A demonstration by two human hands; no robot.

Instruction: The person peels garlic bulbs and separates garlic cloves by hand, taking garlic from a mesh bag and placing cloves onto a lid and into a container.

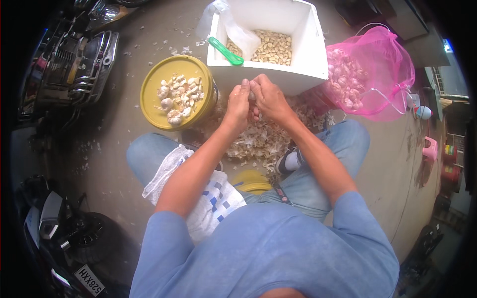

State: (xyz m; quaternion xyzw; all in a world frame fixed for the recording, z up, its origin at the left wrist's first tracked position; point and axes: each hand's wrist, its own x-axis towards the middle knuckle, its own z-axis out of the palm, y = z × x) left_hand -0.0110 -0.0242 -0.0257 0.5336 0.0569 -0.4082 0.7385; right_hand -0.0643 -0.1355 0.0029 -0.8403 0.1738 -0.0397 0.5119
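My left hand [238, 103] and my right hand [272, 101] meet in front of the white foam box [266, 73], fingers closed together. A small pale piece, seemingly a garlic clove [252, 94], shows between them, mostly hidden by the fingers. Peeled cloves [273, 47] cover the box's floor. A green-handled tool [225, 50] and a clear plastic bag [229, 25] lie over its near left corner and left rim. Left of my hands, garlic bulbs and loose cloves [184, 94] rest on a yellow bucket lid [152, 99]. Below my hands spreads a heap of papery garlic skins [258, 141].
A pink mesh bag [392, 64] of garlic bulbs [348, 82] stands right of the box. Motorcycles [79, 64] line the left side. A white cloth [218, 198] with blue squares drapes over my left leg. A pink stool [430, 149] stands far right.
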